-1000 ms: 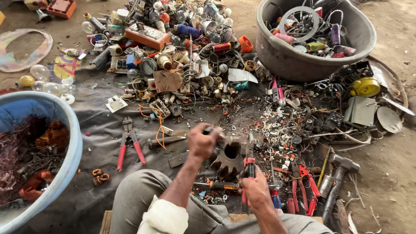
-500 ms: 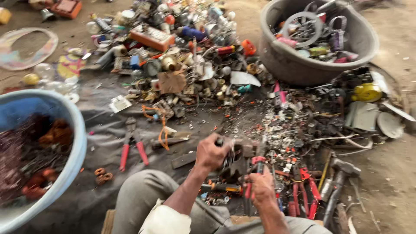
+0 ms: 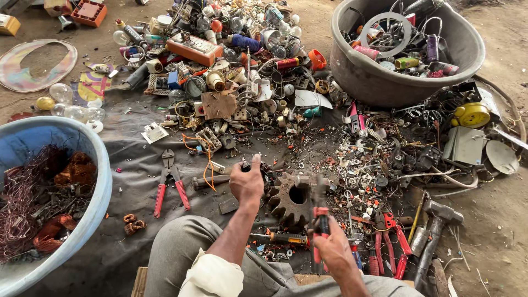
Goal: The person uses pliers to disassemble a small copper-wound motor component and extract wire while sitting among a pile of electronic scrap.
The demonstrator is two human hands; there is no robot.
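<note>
Head view, looking down: a rusty gear wheel (image 3: pixel 291 199) lies on the dark ground sheet (image 3: pixel 137 165), and everything is placed from it. Just left of the gear, the left hand (image 3: pixel 246 182) is curled tight around a small dark part (image 3: pixel 246 166), which pokes out above the fist. Just below and right of the gear, the right hand (image 3: pixel 334 250) is closed around a red-handled tool (image 3: pixel 319 220) that stands nearly upright, its dark tip at the gear's rim. Further left of the gear lie red-handled pliers (image 3: pixel 170 181), and beyond them a blue tub (image 3: pixel 93 165) of copper wire. Up and right of the gear sits a grey basin (image 3: pixel 357 71) of scrap. To the gear's lower right lies a hammer (image 3: pixel 434 225).
</note>
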